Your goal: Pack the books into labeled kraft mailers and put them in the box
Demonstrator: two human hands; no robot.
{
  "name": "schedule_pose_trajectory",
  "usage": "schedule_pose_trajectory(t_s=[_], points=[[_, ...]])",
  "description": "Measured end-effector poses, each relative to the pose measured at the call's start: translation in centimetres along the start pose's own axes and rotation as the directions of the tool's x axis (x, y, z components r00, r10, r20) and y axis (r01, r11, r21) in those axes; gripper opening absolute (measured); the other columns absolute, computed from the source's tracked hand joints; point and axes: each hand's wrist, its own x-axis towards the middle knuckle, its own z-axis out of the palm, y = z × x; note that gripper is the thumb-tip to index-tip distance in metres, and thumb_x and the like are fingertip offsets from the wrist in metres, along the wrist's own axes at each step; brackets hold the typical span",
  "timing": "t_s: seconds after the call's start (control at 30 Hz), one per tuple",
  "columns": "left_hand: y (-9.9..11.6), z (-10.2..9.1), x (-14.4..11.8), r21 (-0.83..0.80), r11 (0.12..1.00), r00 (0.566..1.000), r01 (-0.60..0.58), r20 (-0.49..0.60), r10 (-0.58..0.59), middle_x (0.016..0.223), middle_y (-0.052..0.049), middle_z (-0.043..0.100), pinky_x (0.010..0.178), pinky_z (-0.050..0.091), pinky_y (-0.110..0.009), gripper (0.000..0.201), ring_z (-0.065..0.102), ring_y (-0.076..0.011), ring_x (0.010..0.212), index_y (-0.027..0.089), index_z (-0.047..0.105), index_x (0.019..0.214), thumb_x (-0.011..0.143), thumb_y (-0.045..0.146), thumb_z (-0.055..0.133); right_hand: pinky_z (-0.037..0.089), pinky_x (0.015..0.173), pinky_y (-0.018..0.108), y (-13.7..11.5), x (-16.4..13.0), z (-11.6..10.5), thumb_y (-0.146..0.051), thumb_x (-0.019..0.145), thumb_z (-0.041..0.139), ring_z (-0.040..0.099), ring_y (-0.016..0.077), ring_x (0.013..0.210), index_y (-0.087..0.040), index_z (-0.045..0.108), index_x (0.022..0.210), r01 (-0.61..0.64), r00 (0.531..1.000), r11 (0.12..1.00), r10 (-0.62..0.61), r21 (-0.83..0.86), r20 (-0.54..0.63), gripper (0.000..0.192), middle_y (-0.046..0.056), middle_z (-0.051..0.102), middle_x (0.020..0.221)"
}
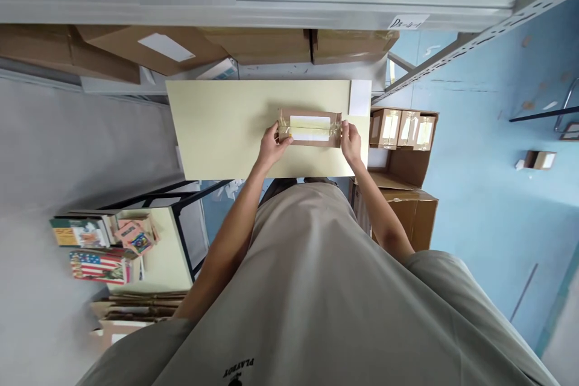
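Between my two hands is a small cardboard box (310, 128), with a white label under clear tape across its top. My left hand (272, 148) grips the box's left end, its thumb reaching over the near corner. At the opposite end my right hand (351, 143) has its fingers closed against the short side. Under the box is a pale yellow tabletop (217, 126); whether the box rests on it or is held just above, I cannot tell. A white paper sheet (359, 98) lies at the table's far right corner.
An open carton (409, 167) at the right holds several taped boxes. Beyond the table stands a metal shelf (271, 12) with cartons (271, 45) beneath its upper board. On the left, books (85, 232) lie on a side table (169, 253), with flattened cardboard (140, 307) close by.
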Motion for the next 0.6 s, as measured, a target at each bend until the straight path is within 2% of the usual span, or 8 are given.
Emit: schedule_pose_trajectory(t_s=[0.1,0.17,0.3,0.37,0.47,0.53,0.6], points=[[-0.7,0.1,-0.5,-0.023,1.000,1.000,0.007,-0.018,-0.007,0.155,-0.015,0.072,0.118,0.069,-0.042,0.077,0.080,-0.0282,0.133,0.023,0.065,0.168,0.094,0.028,0.085,0.057,0.124,0.042,-1.0,0.0,1.5,-0.044,0.127,0.002,0.074,0.0306,0.144,-0.009,0.069,0.156,-0.058,0.991,0.994,0.047,-0.089,-0.122,0.081,0.028,0.073,0.150],[-1.1,0.3,-0.8,-0.028,1.000,0.999,0.009,-0.032,-0.010,0.158,-0.016,0.070,0.120,0.068,-0.043,0.080,0.078,-0.0302,0.138,0.023,0.063,0.171,0.094,0.029,0.086,0.057,0.125,0.045,-1.7,-0.3,2.7,-0.051,0.128,0.008,0.070,0.0340,0.150,-0.006,0.063,0.164,-0.070,0.989,0.986,0.048,-0.149,-0.143,0.079,0.030,0.069,0.156],[-1.6,0.8,-1.3,-0.058,0.998,0.999,-0.008,-0.052,0.005,0.161,-0.017,0.068,0.124,0.065,-0.047,0.092,0.072,-0.0341,0.150,0.027,0.056,0.179,0.093,0.030,0.090,0.062,0.121,0.059,-2.2,-0.7,5.1,-0.080,0.122,0.020,0.066,0.0455,0.154,-0.002,0.040,0.182,-0.127,0.972,0.984,0.100,-0.122,-0.211,0.100,0.036,0.063,0.163],[-1.7,0.8,-1.4,-0.073,0.997,0.999,-0.018,-0.052,0.014,0.163,-0.017,0.067,0.125,0.064,-0.048,0.094,0.071,-0.0344,0.151,0.028,0.055,0.180,0.093,0.031,0.090,0.059,0.126,0.063,-1.5,-0.6,5.3,-0.086,0.119,0.019,0.064,0.0470,0.158,-0.006,0.036,0.186,-0.111,0.970,0.993,0.097,-0.048,-0.224,0.106,0.035,0.062,0.167],[-1.7,0.7,-1.3,-0.073,0.997,0.999,-0.032,-0.031,0.030,0.163,-0.017,0.068,0.122,0.065,-0.045,0.090,0.074,-0.0321,0.146,0.028,0.057,0.178,0.093,0.031,0.089,0.051,0.136,0.061,0.7,-0.5,4.3,-0.086,0.117,0.002,0.062,0.0403,0.162,-0.014,0.052,0.180,-0.010,0.986,0.994,0.028,0.108,-0.165,0.108,0.027,0.068,0.166],[-1.7,0.5,-1.3,-0.065,0.997,1.000,-0.029,-0.002,0.029,0.160,-0.015,0.073,0.119,0.066,-0.042,0.082,0.077,-0.0298,0.141,0.025,0.061,0.173,0.095,0.031,0.086,0.053,0.136,0.056,2.0,-0.8,3.4,-0.084,0.116,-0.008,0.066,0.0355,0.160,-0.015,0.063,0.171,0.045,0.994,0.978,-0.024,0.205,-0.104,0.113,0.023,0.073,0.161],[-1.5,0.4,-1.4,-0.040,0.999,1.000,-0.011,0.023,0.012,0.152,-0.015,0.078,0.116,0.066,-0.040,0.069,0.080,-0.0283,0.134,0.021,0.066,0.163,0.097,0.032,0.082,0.055,0.134,0.053,2.5,-1.4,3.1,-0.084,0.116,-0.009,0.067,0.0340,0.158,-0.016,0.066,0.168,0.063,0.996,0.976,-0.047,0.211,-0.078,0.114,0.023,0.075,0.159]])
